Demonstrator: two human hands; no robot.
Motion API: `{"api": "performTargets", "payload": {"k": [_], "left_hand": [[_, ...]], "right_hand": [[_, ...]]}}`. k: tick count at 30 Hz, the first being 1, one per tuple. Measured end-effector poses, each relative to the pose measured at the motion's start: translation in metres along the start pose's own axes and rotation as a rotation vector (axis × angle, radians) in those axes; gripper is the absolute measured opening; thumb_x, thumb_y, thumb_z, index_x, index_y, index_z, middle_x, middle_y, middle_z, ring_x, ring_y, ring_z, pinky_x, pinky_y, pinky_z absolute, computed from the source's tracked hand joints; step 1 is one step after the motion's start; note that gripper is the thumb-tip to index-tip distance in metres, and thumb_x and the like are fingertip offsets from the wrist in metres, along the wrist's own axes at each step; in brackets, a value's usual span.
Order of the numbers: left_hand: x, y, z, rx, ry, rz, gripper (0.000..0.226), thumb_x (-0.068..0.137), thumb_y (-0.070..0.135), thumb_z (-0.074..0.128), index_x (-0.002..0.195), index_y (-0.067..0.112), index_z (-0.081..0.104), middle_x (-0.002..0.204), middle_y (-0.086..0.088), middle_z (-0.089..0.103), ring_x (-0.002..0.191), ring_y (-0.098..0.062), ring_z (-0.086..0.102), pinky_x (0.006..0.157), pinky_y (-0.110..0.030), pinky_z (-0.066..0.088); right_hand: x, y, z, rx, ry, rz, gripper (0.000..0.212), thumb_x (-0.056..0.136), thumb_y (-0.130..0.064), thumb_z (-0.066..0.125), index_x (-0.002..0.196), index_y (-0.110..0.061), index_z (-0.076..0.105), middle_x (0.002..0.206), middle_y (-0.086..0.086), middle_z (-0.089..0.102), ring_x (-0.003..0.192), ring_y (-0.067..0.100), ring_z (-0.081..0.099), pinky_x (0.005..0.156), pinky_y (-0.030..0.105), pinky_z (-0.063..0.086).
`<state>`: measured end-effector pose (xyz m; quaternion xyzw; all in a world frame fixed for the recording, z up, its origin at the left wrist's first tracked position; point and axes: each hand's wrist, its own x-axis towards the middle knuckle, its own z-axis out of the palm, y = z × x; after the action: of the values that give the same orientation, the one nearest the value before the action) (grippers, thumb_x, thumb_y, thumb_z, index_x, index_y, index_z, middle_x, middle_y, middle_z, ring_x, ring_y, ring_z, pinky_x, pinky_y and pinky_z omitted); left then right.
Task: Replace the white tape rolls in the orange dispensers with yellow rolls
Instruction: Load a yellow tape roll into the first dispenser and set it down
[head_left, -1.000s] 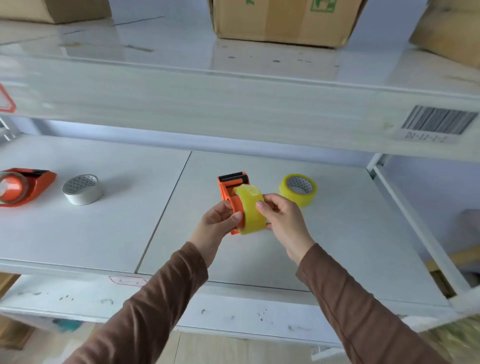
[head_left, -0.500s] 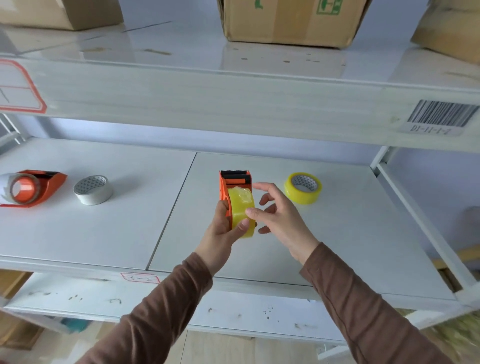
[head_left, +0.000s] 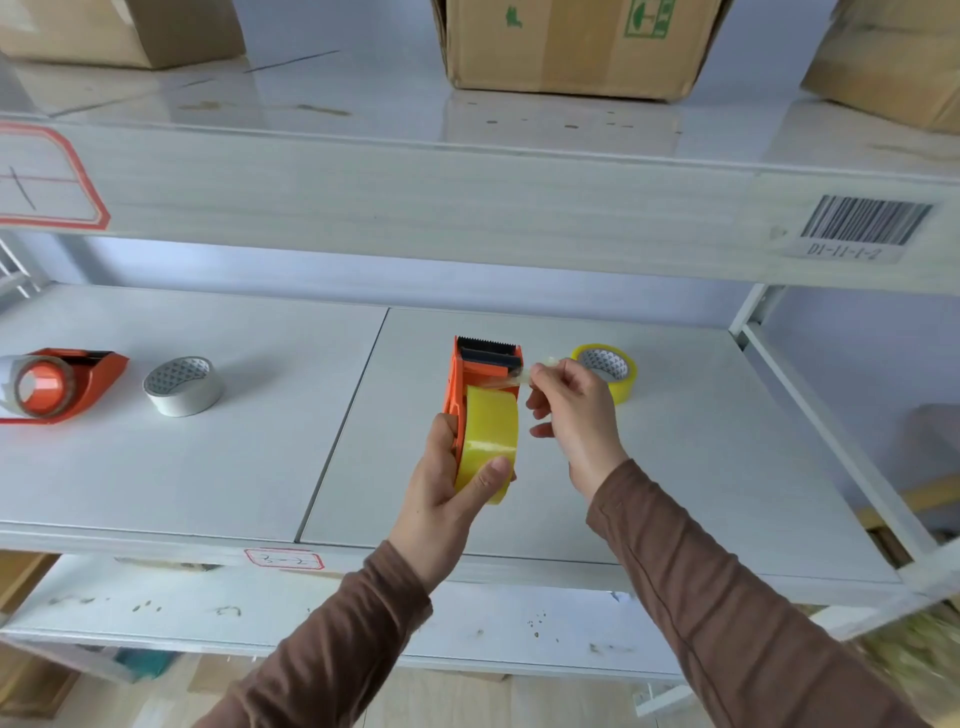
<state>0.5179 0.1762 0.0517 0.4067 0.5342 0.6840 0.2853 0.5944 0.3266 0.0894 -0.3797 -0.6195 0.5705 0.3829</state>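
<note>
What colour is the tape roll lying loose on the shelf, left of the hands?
White, with a patterned grey core: the loose tape roll, seen in the head view.

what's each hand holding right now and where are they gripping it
Left hand grips the orange dispenser at its lower end, thumb on the yellow roll. Right hand pinches the tape's free end.

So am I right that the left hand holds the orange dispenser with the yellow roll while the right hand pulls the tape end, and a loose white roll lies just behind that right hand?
Not quite. In the head view, the loose roll behind the right hand is the yellow tape roll; the white tape roll lies far left. The left hand holding the orange plastic dispenser and the pulling are right.
</note>
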Motion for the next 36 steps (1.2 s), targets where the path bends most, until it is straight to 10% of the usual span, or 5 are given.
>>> {"api": "performTargets", "payload": {"k": [16,36], "left_hand": [[-0.009,0.008,0.000,0.022,-0.132,-0.093,0.029,0.090,0.013,0.070,0.113,0.005,0.053,0.100,-0.028,0.068,0.085,-0.025,0.076,0.072,-0.034,0.056],[-0.012,0.007,0.007,0.030,-0.156,-0.162,0.048,0.075,0.042,0.074,0.086,-0.004,0.069,0.075,-0.008,0.074,0.072,-0.017,0.070,0.071,-0.028,0.055]], "right_hand": [[0.038,-0.007,-0.003,-0.126,-0.062,-0.340,0.024,0.100,-0.024,0.050,0.076,-0.023,0.048,0.089,0.015,0.071,0.092,0.034,0.070,0.086,0.046,0.055],[0.067,-0.061,0.016,0.073,-0.076,-0.077,0.020,0.105,-0.022,0.037,0.097,-0.010,0.051,0.083,0.010,0.068,0.056,0.024,0.072,0.050,0.029,0.053]]}}
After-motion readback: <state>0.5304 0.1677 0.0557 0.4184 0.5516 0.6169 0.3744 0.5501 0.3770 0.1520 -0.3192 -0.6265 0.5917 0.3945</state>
